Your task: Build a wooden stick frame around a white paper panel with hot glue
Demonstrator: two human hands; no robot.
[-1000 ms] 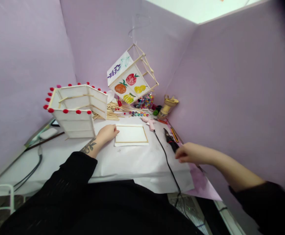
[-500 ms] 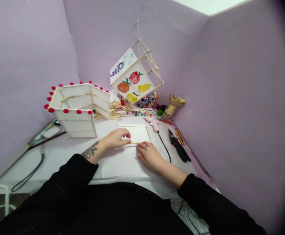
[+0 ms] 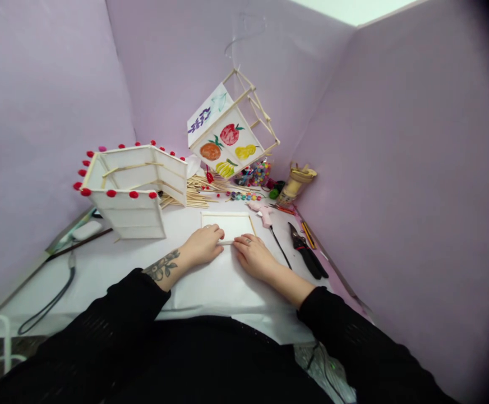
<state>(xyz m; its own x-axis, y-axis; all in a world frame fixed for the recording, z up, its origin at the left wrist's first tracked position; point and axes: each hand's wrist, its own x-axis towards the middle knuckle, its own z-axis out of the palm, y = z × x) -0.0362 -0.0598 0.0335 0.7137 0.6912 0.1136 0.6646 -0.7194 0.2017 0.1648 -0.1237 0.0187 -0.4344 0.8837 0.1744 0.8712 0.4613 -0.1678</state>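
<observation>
A small white paper panel (image 3: 234, 224) framed with thin wooden sticks lies flat in front of me. At its near left corner my left hand (image 3: 204, 244) is closed, its fingers curled over the edge. My right hand (image 3: 255, 255) grips the same near edge further right, fingers bent together on the border. Between the hands the near edge shows as a white strip; the fingertips' undersides are hidden. A pink glue gun (image 3: 263, 214) rests just beyond the panel's far right corner.
A white panelled frame with red pompoms (image 3: 137, 216) stands left. A fruit-painted lantern (image 3: 227, 137) hangs behind, above bamboo sticks (image 3: 198, 191) and a row of coloured beads (image 3: 244, 196). Pruning shears (image 3: 307, 252), a utility knife (image 3: 309, 234) and a yellowish holder (image 3: 297, 182) are right.
My left hand has moved down onto the panel's near edge and its fingers have closed there. The wooden stick along that edge is now covered by white. My right hand has shifted slightly left.
</observation>
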